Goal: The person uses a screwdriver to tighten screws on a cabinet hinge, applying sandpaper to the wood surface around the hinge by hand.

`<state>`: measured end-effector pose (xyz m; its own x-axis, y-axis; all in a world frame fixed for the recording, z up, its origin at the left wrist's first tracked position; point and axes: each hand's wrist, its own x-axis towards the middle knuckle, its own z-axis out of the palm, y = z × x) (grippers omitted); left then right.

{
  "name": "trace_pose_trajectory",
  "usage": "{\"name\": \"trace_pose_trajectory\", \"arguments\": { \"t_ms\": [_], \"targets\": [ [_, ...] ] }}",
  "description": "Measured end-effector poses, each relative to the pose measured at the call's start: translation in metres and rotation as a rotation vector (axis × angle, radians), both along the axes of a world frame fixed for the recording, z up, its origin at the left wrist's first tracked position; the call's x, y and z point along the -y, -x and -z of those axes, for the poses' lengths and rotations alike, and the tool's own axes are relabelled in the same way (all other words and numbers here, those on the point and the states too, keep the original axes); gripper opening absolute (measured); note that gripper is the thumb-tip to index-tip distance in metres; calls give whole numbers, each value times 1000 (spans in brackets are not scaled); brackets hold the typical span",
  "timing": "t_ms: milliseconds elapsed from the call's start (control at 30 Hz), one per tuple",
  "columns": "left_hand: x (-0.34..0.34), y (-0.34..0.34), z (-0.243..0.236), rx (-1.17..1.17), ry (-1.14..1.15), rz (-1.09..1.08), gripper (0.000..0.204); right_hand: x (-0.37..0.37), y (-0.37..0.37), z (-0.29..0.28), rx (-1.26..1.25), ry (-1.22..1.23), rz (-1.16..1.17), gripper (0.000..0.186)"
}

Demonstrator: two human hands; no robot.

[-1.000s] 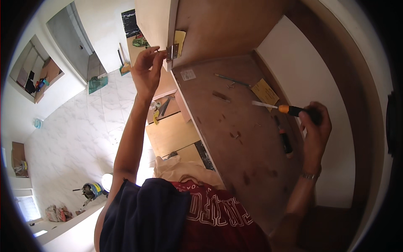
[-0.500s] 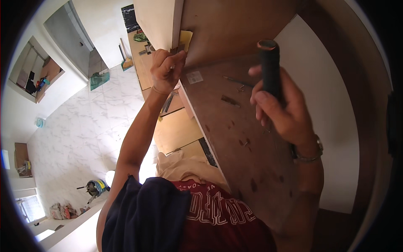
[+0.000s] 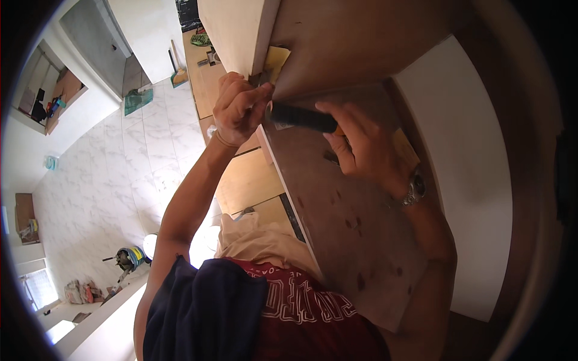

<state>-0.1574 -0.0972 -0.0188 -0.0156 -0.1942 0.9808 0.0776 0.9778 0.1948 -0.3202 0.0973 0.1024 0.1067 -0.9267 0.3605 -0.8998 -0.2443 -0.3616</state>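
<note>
My left hand (image 3: 242, 111) is closed in a pinch at the lower corner of the pale cabinet panel (image 3: 233, 30). Whatever its fingertips hold is hidden; a small dark piece shows just beyond them. A yellow sheet (image 3: 277, 62) stands against the brown board right beside those fingers. In my right hand (image 3: 367, 147) is a tool with a thick black cylindrical grip (image 3: 304, 117). The grip lies almost level, its blunt end pointing left, close to my left fingertips. The tool's other end is covered by my right hand.
Below my hands spreads a brown board (image 3: 337, 222) with dark stains. A second yellowish piece (image 3: 406, 147) lies right of my right hand. A beige cloth (image 3: 259, 240) rests by my waist. Farther left, a broom (image 3: 179, 75) leans by a wall and a bucket (image 3: 131, 257) stands on the tiles.
My right hand has come left and turned the black-gripped tool from upright to nearly level, bringing its end near my left hand. My left hand stays pinched at the panel corner.
</note>
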Motion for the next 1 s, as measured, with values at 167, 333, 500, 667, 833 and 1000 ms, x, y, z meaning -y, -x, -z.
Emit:
{"name": "trace_pose_trajectory", "arguments": {
  "t_ms": [167,333,500,667,833,1000],
  "targets": [
    [1,2,0,-23,11,-18,26,12,15,10,-65,71,-110,41],
    [-2,0,-2,1,-25,-3,26,17,18,18,-71,110,-90,35],
    [1,-1,-2,-1,-11,16,27,21,17,18,-74,136,-70,32],
    [0,2,-2,-26,-5,6,28,23,18,18,-95,156,-102,32],
    [0,2,0,21,30,-69,28,27,26,21,-149,178,-118,35],
    [2,2,3,-5,6,-37,29,44,43,31,-259,302,-191,33]
  ]
}}
